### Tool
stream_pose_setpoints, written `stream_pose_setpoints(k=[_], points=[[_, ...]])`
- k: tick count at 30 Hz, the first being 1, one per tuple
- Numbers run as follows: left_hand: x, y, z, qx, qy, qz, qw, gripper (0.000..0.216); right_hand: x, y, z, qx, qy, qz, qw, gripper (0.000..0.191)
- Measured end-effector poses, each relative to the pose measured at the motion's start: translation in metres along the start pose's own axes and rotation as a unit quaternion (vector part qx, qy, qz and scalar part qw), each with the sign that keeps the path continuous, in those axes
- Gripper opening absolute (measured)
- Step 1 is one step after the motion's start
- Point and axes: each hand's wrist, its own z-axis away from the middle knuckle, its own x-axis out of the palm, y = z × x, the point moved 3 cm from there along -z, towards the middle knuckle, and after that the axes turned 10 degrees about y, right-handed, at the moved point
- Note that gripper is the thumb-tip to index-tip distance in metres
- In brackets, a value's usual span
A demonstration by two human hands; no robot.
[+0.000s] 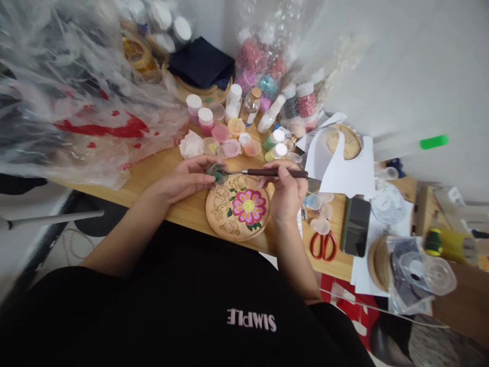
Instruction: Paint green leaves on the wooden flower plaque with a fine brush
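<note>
My left hand grips a small clear cup with dark green stuff inside, tilted toward the right. In my right hand is a palette knife with a dark wooden handle, held level; its thin metal tip reaches into the cup. Below both hands lies a round wooden plaque, close to the table's front edge. It bears a pink and magenta flower with a yellow centre, green leaves and gold raised scrolls. The cup covers part of the plaque's upper left rim.
Behind the plaque stand several small cups, white-capped jars and a corked bottle. Red-handled scissors and a dark phone lie to the right, near cut white paper. Crumpled plastic bags fill the left.
</note>
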Motion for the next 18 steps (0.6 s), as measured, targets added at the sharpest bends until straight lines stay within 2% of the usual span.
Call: stream_pose_setpoints(k=[6, 18], points=[[0.0006, 0.0005, -0.0016, 0.0, -0.002, -0.002, 1.0, 0.036, 0.0005, 0.0021, 0.0004, 0.008, 0.014, 0.016, 1.0, 0.033], [-0.0008, -0.0006, -0.0026, 0.004, -0.018, -0.003, 1.0, 0.032, 0.0021, 0.0026, 0.0017, -0.003, -0.006, 0.001, 1.0, 0.031]])
